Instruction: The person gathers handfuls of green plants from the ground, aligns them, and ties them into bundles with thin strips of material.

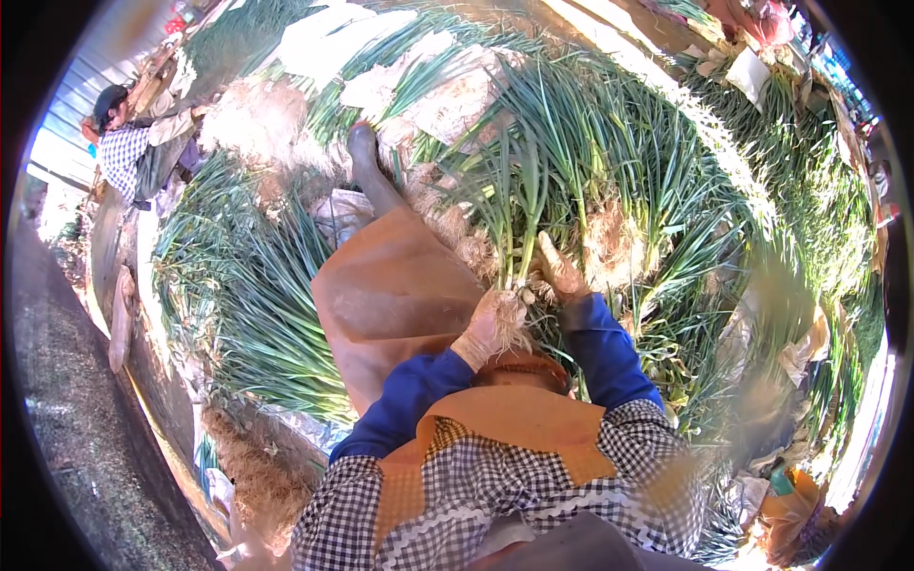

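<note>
My left hand [492, 326], in a pale, soil-stained glove, is closed around the root end of a small bunch of green garlic [519, 214]. The white stems and long flat leaves stand up and away from me, and stringy roots hang by the fingers. Just right of the stems is my right hand [562, 270], also gloved, one finger stretched out beside the bunch. Its other fingers are partly hidden, and nothing shows in its grasp. A brown apron [400, 285] covers my outstretched leg, left of the hands.
Large heaps of green garlic lie to the left [267, 295] and right [619, 143], with tangled pale roots [609, 247] among them. My dark boot [363, 143] reaches forward between the heaps. A person in a checked top [124, 167] works at the far left. A dark wall [86, 409] borders the left side.
</note>
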Demonstrator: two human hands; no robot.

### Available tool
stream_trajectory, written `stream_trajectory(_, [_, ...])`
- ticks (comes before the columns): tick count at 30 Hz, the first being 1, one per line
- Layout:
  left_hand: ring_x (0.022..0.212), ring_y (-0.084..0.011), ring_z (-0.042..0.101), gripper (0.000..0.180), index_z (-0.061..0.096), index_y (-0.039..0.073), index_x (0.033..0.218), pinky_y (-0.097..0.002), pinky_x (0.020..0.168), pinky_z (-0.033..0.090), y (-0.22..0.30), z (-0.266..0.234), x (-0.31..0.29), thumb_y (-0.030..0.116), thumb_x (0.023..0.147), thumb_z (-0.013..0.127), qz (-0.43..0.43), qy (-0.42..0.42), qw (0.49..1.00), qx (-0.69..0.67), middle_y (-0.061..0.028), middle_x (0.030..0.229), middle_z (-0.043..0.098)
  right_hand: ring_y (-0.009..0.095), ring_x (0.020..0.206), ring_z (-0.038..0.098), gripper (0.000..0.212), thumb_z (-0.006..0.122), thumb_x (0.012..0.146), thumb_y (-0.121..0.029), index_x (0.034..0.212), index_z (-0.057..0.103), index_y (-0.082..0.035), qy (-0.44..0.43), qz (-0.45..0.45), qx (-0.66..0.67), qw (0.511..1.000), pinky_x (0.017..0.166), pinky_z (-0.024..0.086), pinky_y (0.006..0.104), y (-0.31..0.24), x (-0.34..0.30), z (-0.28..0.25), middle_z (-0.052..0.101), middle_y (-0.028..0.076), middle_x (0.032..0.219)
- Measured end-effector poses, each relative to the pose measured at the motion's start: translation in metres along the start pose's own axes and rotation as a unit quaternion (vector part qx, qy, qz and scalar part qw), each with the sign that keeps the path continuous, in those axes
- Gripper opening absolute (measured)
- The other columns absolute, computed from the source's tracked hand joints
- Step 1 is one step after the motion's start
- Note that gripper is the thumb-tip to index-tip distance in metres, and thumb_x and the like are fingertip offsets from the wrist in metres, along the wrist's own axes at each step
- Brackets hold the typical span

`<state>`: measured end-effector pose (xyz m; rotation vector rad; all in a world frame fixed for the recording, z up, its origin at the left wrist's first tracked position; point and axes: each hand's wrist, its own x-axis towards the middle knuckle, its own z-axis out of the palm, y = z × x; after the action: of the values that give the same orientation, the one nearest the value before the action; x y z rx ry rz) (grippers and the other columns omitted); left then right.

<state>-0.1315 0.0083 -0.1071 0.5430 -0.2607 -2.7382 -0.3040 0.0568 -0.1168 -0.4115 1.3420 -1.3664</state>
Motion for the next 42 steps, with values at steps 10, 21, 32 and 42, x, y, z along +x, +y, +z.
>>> stream_trajectory(10, [0.058, -0.0112, 0.048, 0.01, 0.053, 0.009, 0.092, -0.0252, 0.05, 0.042, -0.022, -0.025, 0.008, 0.018, 0.088, 0.05, -0.024, 0.125, 0.972, 0.198, 0.0006, 0.073, 0.054, 0.025, 0.06, 0.054, 0.033, 0.049, 0.086, -0.037, 0.08, 0.059, -0.006, 0.226, -0.175, -0.315, 0.905, 0.053, 0.042, 0.0365, 0.066, 0.041, -0.008, 0.056, 0.01, 0.064])
stream_trajectory(21, [0.057, -0.0129, 0.051, 0.015, 0.055, 0.007, 0.091, -0.0235, 0.05, 0.044, -0.029, -0.031, 0.018, 0.017, 0.091, 0.045, -0.04, 0.142, 0.985, 0.093, -0.0028, 0.075, 0.057, 0.03, 0.047, 0.049, 0.013, 0.053, 0.084, -0.016, 0.074, 0.053, -0.006, 0.129, -0.28, -0.448, 0.839, 0.044, 0.038, 0.0369, 0.037, -0.097, -0.005, 0.048, 0.013, 0.056])
stream_trajectory(32, [0.054, -0.0129, 0.054, 0.021, 0.056, 0.004, 0.089, -0.0246, 0.046, 0.046, -0.018, -0.04, 0.017, 0.021, 0.091, 0.043, -0.03, 0.133, 0.989, 0.049, -0.0062, 0.071, 0.06, 0.023, 0.057, 0.058, 0.049, 0.034, 0.089, -0.047, 0.094, 0.058, -0.004, 0.027, -0.179, -0.746, 0.641, 0.053, 0.047, 0.0347, 0.052, -0.126, -0.063, 0.062, 0.013, 0.083])
stream_trajectory(42, [0.061, -0.0153, 0.047, 0.022, 0.05, 0.003, 0.097, -0.0234, 0.045, 0.038, -0.023, -0.036, 0.014, 0.02, 0.09, 0.038, -0.149, -0.058, 0.962, -0.221, -0.0101, 0.088, 0.054, 0.014, 0.057, 0.052, 0.037, 0.047, 0.088, -0.04, 0.078, 0.062, -0.008, 0.176, -0.093, 0.356, 0.913, 0.052, 0.042, 0.0273, 0.058, 0.033, 0.018, 0.056, 0.004, 0.062])
